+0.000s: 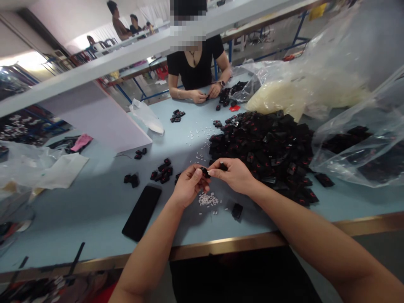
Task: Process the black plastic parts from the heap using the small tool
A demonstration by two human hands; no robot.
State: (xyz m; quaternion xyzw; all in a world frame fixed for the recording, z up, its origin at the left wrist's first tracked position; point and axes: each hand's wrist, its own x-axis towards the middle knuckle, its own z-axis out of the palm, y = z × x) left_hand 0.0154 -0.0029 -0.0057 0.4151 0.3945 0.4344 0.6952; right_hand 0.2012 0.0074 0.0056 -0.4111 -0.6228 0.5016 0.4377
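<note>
Nearby, a clear plastic bag [381,168] holds black pieces [344,141].

We are in a small assembly workshop. A long pale-blue workbench [94,223] with a brass-coloured edge runs across the room, and a heap of small black plastic parts [261,155] covers much of it, with bulging clear plastic bags [356,139] to the right. A co-worker [189,69] sits at the far side handling parts, and more people [118,21] work at a bench further off.

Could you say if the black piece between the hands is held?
Yes: the left hand holds the black piece above the table.
</note>
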